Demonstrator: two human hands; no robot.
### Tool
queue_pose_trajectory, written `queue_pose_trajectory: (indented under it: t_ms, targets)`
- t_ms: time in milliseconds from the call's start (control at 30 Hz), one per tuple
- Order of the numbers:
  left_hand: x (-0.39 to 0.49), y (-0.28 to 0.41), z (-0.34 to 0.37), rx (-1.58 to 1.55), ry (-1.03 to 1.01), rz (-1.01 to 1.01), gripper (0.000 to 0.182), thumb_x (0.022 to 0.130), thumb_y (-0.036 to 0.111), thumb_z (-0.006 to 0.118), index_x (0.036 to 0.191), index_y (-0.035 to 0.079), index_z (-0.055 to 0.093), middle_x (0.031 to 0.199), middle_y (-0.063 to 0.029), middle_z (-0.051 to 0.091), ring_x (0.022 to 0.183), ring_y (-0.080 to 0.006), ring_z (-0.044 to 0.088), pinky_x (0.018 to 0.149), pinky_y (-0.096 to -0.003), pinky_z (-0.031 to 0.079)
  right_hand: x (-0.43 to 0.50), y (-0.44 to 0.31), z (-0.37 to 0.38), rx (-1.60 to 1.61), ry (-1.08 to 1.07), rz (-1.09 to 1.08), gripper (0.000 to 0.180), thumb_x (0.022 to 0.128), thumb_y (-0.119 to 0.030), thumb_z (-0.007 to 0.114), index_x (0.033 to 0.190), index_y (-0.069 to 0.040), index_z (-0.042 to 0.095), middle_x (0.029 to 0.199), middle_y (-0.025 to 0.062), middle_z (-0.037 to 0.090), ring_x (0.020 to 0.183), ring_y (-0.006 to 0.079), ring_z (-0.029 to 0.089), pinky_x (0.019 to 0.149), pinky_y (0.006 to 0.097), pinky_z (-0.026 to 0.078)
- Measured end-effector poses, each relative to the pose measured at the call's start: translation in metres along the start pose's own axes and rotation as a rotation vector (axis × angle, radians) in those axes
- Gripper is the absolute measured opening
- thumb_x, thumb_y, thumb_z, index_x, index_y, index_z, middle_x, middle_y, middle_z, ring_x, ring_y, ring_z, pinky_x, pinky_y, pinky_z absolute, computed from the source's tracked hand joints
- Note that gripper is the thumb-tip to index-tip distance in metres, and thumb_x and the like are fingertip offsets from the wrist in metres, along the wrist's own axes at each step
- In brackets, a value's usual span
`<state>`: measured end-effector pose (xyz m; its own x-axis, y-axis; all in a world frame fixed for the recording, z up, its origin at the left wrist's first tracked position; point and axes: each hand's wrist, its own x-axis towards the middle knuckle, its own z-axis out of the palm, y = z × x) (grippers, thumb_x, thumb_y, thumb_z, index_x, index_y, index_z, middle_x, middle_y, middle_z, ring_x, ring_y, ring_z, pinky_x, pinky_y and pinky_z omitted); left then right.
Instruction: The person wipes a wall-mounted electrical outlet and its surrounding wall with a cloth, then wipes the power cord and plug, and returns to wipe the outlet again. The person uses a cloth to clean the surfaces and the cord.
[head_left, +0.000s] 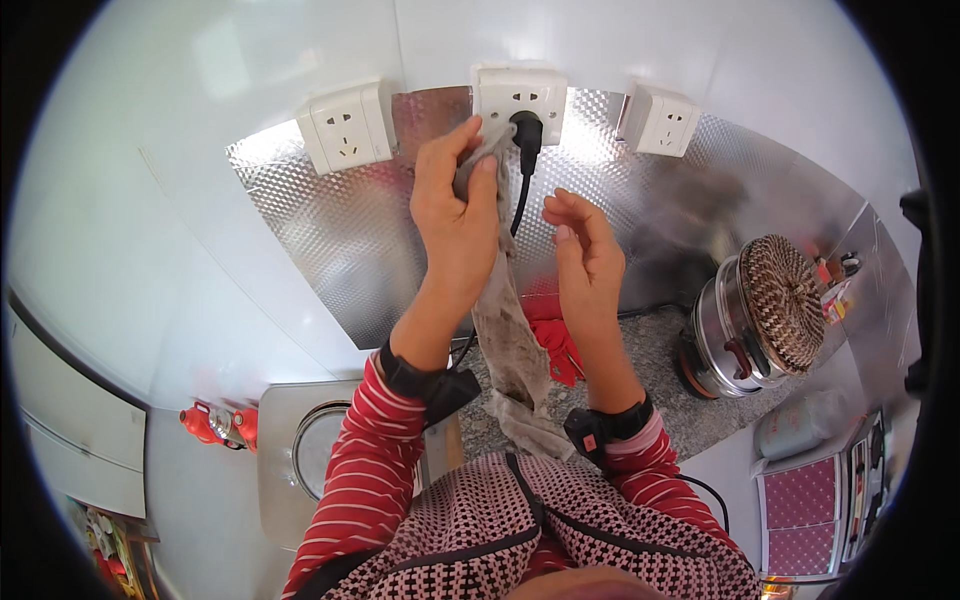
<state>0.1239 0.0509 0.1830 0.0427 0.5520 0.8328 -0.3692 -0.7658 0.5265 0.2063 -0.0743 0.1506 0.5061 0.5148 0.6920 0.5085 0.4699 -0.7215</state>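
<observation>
My left hand (457, 210) is raised to the wall with a damp, stained grey cloth (510, 330) between thumb and fingers. The cloth's upper end is beside the black plug (528, 135) in the middle wall socket (559, 97), and its lower part hangs down over the counter. My right hand (589, 255) is to the right of the cloth and the plug's black cord, fingers curled and apart, holding nothing visible. Two further white sockets are on the wall, one on the left (345, 127) and one on the right (664, 124).
Textured metal foil (337, 247) covers the lower wall. On the grey speckled counter (660, 352) lies a red cloth (559, 349); a steel steamer pot (724, 330) with a woven lid (780, 304) stands at right. A sink (277, 465) and red flasks (199, 421) are at left.
</observation>
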Motion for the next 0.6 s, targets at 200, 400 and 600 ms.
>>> queue_pose_trajectory:
  t_ms: [200,400,600]
  targets:
    - [0.034,-0.016,0.028,0.336,-0.028,0.329,0.032,0.087,-0.003,0.063,0.117,0.007,0.07,0.108,-0.0092,0.062,0.088,-0.0247,0.066,0.074,-0.0349,0.055,0.022,0.025,0.023,-0.134,0.055,0.034,0.037,0.1,-0.01,0.056,0.135,0.003,0.056,0.107,0.0162,0.071,0.096,0.0193,0.068,0.081,0.0322,0.054]
    - [0.008,-0.039,0.031,0.371,0.001,0.356,0.035,0.087,-0.003,0.063,0.121,0.004,0.068,0.108,-0.011,0.061,0.087,-0.0275,0.068,0.071,-0.0359,0.056,0.022,0.041,0.031,-0.069,0.039,0.119,0.038,0.1,0.0,0.053,0.138,0.003,0.053,0.1,0.0068,0.068,0.085,0.0087,0.061,0.075,0.0247,0.052]
    - [-0.008,-0.047,0.027,0.289,-0.008,0.308,0.034,0.088,-0.003,0.063,0.121,0.001,0.066,0.109,-0.013,0.062,0.088,-0.0295,0.068,0.072,-0.0368,0.056,0.018,0.047,0.036,-0.032,0.049,0.153,0.039,0.099,0.002,0.051,0.139,0.001,0.054,0.093,0.003,0.065,0.077,0.0064,0.055,0.068,0.0223,0.048]
